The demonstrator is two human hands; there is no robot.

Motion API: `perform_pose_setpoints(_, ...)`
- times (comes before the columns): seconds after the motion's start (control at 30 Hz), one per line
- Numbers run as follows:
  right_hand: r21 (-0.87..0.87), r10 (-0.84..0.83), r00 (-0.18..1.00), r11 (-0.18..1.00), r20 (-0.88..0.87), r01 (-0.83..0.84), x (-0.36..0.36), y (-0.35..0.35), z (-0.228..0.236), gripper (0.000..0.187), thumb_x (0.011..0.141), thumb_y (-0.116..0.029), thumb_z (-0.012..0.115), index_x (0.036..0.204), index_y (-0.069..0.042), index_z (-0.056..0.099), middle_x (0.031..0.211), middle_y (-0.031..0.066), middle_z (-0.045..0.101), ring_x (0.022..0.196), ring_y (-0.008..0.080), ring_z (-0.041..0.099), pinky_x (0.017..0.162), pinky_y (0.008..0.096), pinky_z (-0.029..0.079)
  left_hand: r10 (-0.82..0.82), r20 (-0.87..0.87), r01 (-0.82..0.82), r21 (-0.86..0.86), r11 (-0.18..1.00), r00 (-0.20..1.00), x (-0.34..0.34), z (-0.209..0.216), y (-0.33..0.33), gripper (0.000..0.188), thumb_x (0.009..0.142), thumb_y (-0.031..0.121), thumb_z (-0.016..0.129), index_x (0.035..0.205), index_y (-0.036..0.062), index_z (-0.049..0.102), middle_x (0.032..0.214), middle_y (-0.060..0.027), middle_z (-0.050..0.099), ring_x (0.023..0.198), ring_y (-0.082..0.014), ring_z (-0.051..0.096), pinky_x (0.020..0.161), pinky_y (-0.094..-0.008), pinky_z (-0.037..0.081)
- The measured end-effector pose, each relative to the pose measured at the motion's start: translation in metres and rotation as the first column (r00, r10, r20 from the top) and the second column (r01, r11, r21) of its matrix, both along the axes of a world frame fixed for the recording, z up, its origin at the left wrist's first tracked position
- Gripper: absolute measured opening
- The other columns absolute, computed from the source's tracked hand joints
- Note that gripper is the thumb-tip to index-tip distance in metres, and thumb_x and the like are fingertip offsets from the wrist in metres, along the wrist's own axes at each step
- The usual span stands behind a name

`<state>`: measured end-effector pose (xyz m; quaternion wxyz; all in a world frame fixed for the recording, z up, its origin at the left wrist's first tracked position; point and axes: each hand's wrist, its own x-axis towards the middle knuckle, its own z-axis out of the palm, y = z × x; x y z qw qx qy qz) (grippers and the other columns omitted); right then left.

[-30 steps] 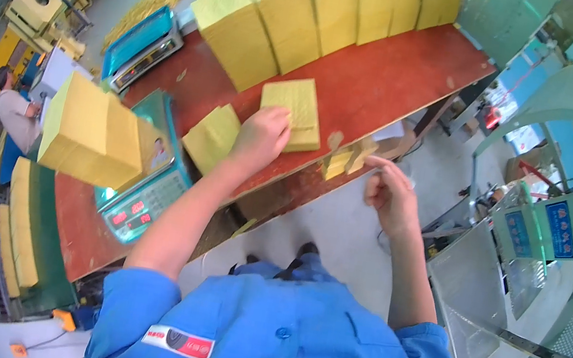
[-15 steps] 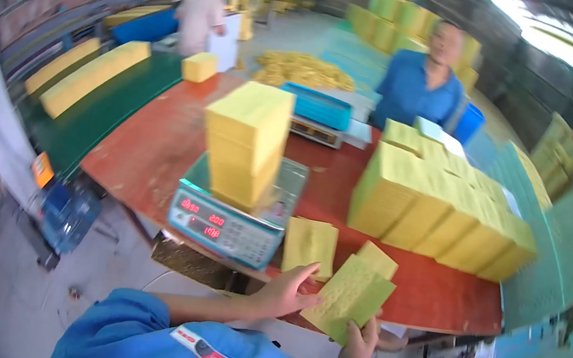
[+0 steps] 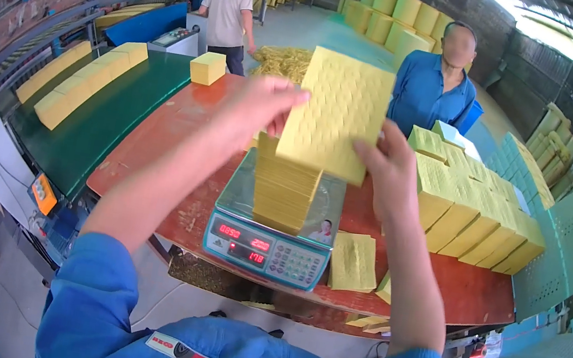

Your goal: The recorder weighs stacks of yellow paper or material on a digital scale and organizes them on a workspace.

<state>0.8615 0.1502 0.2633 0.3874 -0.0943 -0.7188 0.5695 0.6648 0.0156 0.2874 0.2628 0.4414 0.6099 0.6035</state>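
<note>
Head view: since half a second ago, raised the yellow paper pad point(image 3: 338, 116) from right of the digital scale point(image 3: 288, 260) to in front of the tall paper stack point(image 3: 283, 197) on its plate. Pinching the pad's left edge with the left hand point(image 3: 266, 106), nearly closed; gripping its right edge with the right hand point(image 3: 391, 164), thumb on the near face.

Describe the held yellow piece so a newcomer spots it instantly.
Find the red table, then the teal scale with red digits. Partly hiding the yellow stack on that scale, the left hand and right hand hold a flat dimpled yellow piece. Unlike the stacked pieces, it is held up, broad face showing.
</note>
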Motion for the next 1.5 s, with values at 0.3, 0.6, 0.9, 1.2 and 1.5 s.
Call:
perform_pose_setpoints(0.3,0.083,-0.274,0.944,0.961,0.181,0.263,-0.086,0.026,-0.030,0.060,0.080,-0.013,0.074,0.133,0.002,0.050,0.080,0.0095,0.065,0.071,0.0132,0.061,0.063,0.0281,0.048,-0.165,0.045,0.171,-0.342,0.924,0.985,-0.111,-0.027,0.040,0.024,0.093,0.031,0.060,0.084,0.0090,0.062,0.067,-0.0026,0.061,0.054,-0.0125,0.057,0.045,-0.0232,0.041)
perform_pose_setpoints(0.6,0.375,-0.496,0.849,0.833,0.181,0.407,-0.090,0.017,-0.037,0.051,0.078,-0.019,0.074,0.123,-0.001,0.059,0.071,0.0089,0.065,0.065,0.0182,0.063,0.063,0.0331,0.050,-0.156,-0.025,0.136,-0.365,0.921,0.987,-0.114,-0.037,0.040,0.027,0.095,0.029,0.057,0.076,0.0091,0.058,0.062,-0.0035,0.058,0.048,-0.0134,0.054,0.040,-0.0255,0.039)
perform_pose_setpoints(0.9,0.381,-0.581,0.801,0.780,0.146,0.497,-0.082,0.007,-0.043,0.037,0.080,-0.019,0.073,0.112,-0.001,0.066,0.065,0.0082,0.063,0.061,0.0173,0.062,0.062,0.0320,0.050,-0.156,-0.199,0.091,-0.300,0.950,0.967,-0.104,-0.052,0.045,0.029,0.096,0.028,0.055,0.074,0.0087,0.055,0.060,-0.0025,0.057,0.047,-0.0121,0.054,0.041,-0.0266,0.041)
perform_pose_setpoints(1.2,-0.014,-0.542,0.839,0.840,-0.048,0.542,-0.062,0.000,-0.064,0.023,0.097,-0.019,0.056,0.107,-0.003,0.068,0.071,0.0017,0.058,0.057,0.0074,0.050,0.054,0.0247,0.043,0.250,-0.478,-0.194,0.165,0.967,0.842,-0.103,-0.101,0.013,0.028,0.095,0.023,0.058,0.078,0.0015,0.054,0.060,-0.0071,0.056,0.054,-0.0147,0.056,0.049,-0.0332,0.045)
perform_pose_setpoints(1.5,-0.383,-0.578,0.812,0.735,0.077,0.559,0.063,-0.069,-0.202,0.025,0.102,-0.014,0.046,0.113,0.001,0.064,0.059,-0.0047,0.040,0.050,0.0034,0.034,0.045,0.0215,0.029,0.497,0.118,-0.427,-0.370,0.825,0.860,-0.146,-0.295,-0.210,0.022,0.098,0.024,0.054,0.082,0.0103,0.053,0.060,0.0000,0.053,0.047,-0.0068,0.047,0.040,-0.0206,0.033)
